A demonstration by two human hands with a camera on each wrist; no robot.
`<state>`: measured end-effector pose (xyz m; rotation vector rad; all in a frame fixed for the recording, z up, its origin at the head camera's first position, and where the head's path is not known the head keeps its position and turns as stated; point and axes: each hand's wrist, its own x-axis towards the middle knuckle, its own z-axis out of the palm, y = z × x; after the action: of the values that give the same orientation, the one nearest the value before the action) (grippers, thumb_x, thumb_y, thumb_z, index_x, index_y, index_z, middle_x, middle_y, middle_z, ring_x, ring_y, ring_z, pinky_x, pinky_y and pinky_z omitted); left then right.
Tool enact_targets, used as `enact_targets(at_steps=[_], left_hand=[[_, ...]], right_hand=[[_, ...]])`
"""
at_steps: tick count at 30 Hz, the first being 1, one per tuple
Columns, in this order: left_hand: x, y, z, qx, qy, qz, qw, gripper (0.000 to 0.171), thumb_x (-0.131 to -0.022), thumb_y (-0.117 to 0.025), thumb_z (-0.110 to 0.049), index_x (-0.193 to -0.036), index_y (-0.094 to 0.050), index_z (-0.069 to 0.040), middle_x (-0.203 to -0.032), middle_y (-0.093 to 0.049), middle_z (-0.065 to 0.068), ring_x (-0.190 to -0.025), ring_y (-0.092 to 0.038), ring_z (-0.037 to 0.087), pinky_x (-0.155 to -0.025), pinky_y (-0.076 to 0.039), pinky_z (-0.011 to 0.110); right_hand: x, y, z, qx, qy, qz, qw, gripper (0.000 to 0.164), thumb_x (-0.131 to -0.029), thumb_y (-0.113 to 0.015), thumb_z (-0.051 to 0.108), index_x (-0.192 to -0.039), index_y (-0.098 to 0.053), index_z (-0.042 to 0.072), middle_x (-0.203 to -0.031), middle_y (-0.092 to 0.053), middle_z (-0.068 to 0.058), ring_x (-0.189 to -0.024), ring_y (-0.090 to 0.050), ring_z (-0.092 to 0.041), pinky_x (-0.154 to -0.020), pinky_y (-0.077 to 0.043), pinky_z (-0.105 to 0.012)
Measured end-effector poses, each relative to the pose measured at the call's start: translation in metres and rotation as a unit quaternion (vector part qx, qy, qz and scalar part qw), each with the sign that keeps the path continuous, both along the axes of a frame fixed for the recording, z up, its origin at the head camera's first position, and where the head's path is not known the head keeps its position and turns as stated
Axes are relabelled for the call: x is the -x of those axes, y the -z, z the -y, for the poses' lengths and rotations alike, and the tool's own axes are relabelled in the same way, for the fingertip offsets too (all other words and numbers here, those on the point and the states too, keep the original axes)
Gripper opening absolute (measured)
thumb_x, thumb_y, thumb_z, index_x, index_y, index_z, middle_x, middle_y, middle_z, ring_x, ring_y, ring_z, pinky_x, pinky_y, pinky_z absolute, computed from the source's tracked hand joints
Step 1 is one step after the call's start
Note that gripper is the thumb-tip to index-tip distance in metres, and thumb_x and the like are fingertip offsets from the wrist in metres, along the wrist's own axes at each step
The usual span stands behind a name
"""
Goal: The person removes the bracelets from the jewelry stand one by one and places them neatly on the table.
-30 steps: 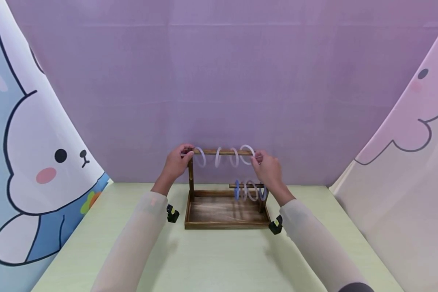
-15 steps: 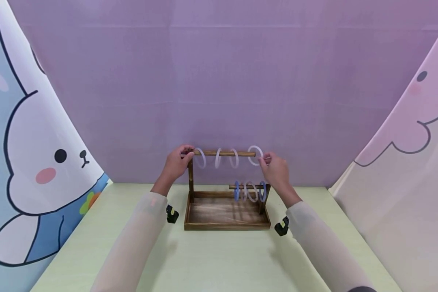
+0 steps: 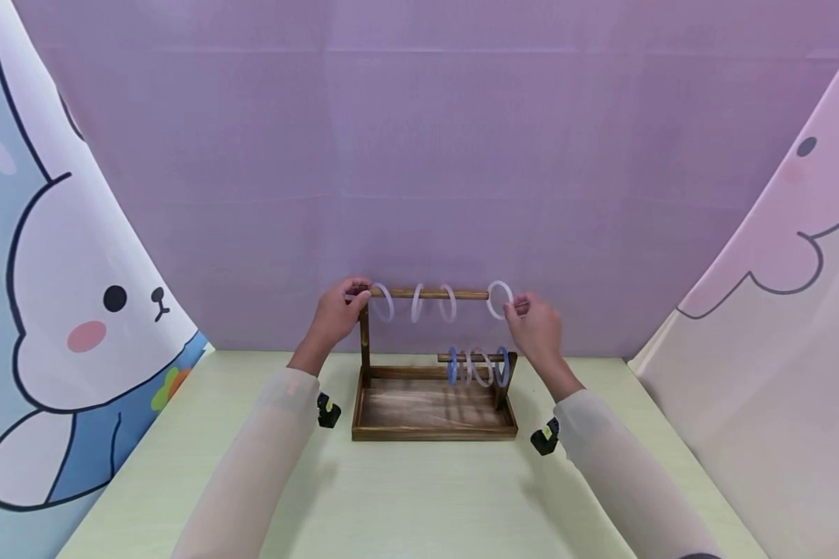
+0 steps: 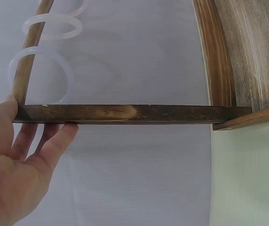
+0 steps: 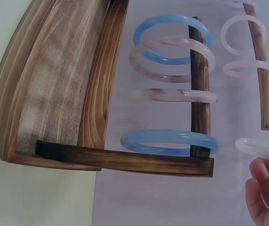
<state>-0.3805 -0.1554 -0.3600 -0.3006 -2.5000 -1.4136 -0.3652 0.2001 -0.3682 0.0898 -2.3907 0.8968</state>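
Observation:
A wooden bangle stand (image 3: 365, 341) stands on the table. My left hand (image 3: 339, 313) holds its tall post (image 4: 125, 114) at the top corner, thumb on one side and fingers on the other. Three pale bangles hang on the upper bar (image 3: 464, 294). Just past that bar's free right end, my right hand (image 3: 538, 324) pinches a white bangle (image 5: 254, 151) by its edge. In the right wrist view this bangle is apart from the bar's tip, and only part of the hand shows at the frame edge.
On the shorter lower bar (image 5: 200, 113) hang two blue bangles (image 5: 169, 134) and two pinkish, mottled ones (image 5: 172, 95). Beneath lies the stand's shallow tray (image 3: 433, 435), on a pale green table (image 3: 419, 497). A purple cloth (image 3: 419, 155) hangs behind.
My right hand has drawn the white bangle rightward along the upper bar and off its free end. The left hand stays at the post's top corner.

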Motion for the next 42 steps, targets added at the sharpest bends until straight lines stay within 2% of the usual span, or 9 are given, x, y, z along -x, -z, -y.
enact_targets(at_steps=[10, 17, 25, 30, 35, 38, 42], left_hand=[[0.002, 0.001, 0.0, 0.0, -0.001, -0.002, 1.0, 0.03, -0.107, -0.055, -0.031, -0.131, -0.062, -0.015, -0.123, -0.063, 0.012, -0.109, -0.066, 0.03, -0.084, -0.061, 0.043], [0.001, 0.001, 0.0, 0.006, 0.001, -0.006, 1.0, 0.031, -0.107, -0.054, -0.03, -0.132, -0.062, -0.014, -0.125, -0.063, 0.013, -0.11, -0.066, 0.031, -0.083, -0.061, 0.043], [0.0, 0.001, 0.0, -0.001, 0.005, -0.005, 1.0, 0.031, -0.107, -0.055, -0.031, -0.131, -0.062, -0.015, -0.124, -0.063, 0.013, -0.108, -0.066, 0.03, -0.083, -0.061, 0.043], [-0.001, 0.0, 0.0, -0.002, 0.006, -0.001, 1.0, 0.031, -0.107, -0.054, -0.032, -0.132, -0.061, -0.015, -0.124, -0.063, 0.013, -0.108, -0.065, 0.03, -0.083, -0.061, 0.043], [-0.001, 0.001, 0.0, 0.0, 0.004, -0.003, 1.0, 0.031, -0.107, -0.054, -0.031, -0.132, -0.061, -0.015, -0.125, -0.063, 0.014, -0.11, -0.065, 0.031, -0.084, -0.061, 0.044], [-0.001, 0.001, 0.001, 0.002, 0.006, 0.0, 1.0, 0.031, -0.107, -0.054, -0.031, -0.133, -0.061, -0.015, -0.126, -0.063, 0.014, -0.112, -0.065, 0.032, -0.085, -0.061, 0.044], [-0.002, 0.001, 0.001, 0.003, 0.006, 0.002, 1.0, 0.031, -0.107, -0.054, -0.03, -0.133, -0.061, -0.015, -0.127, -0.063, 0.014, -0.113, -0.065, 0.032, -0.086, -0.061, 0.045]], right_hand=[[0.0, 0.004, -0.001, 0.052, -0.017, -0.017, 0.998, 0.022, -0.096, -0.07, 0.022, -0.102, -0.071, 0.002, -0.095, -0.077, -0.017, -0.08, -0.072, -0.03, -0.064, -0.051, -0.026], [-0.003, 0.008, -0.005, 0.06, -0.039, -0.022, 0.997, 0.02, -0.097, -0.069, 0.017, -0.105, -0.07, -0.001, -0.095, -0.075, -0.019, -0.081, -0.07, -0.03, -0.06, -0.047, -0.014], [-0.005, 0.006, -0.014, 0.049, -0.01, -0.05, 0.997, 0.025, -0.096, -0.068, 0.019, -0.109, -0.073, -0.002, -0.097, -0.076, -0.02, -0.084, -0.072, -0.033, -0.065, -0.051, -0.022], [-0.005, 0.005, -0.019, 0.044, -0.011, -0.064, 0.997, 0.023, -0.095, -0.069, 0.017, -0.108, -0.075, -0.001, -0.095, -0.077, -0.019, -0.082, -0.073, -0.032, -0.064, -0.049, -0.018], [-0.008, 0.002, -0.02, 0.062, -0.028, -0.027, 0.997, 0.023, -0.093, -0.073, 0.016, -0.11, -0.078, 0.001, -0.093, -0.077, -0.019, -0.071, -0.066, -0.018, -0.058, -0.044, -0.012], [-0.012, 0.0, -0.021, 0.083, -0.049, 0.019, 0.995, 0.024, -0.094, -0.074, 0.016, -0.112, -0.077, 0.002, -0.093, -0.077, -0.02, -0.063, -0.06, -0.007, -0.053, -0.045, -0.014], [-0.016, -0.004, -0.022, 0.102, -0.083, 0.084, 0.988, 0.027, -0.095, -0.073, 0.019, -0.117, -0.076, 0.003, -0.096, -0.077, -0.018, -0.057, -0.057, -0.005, -0.049, -0.045, -0.019]])
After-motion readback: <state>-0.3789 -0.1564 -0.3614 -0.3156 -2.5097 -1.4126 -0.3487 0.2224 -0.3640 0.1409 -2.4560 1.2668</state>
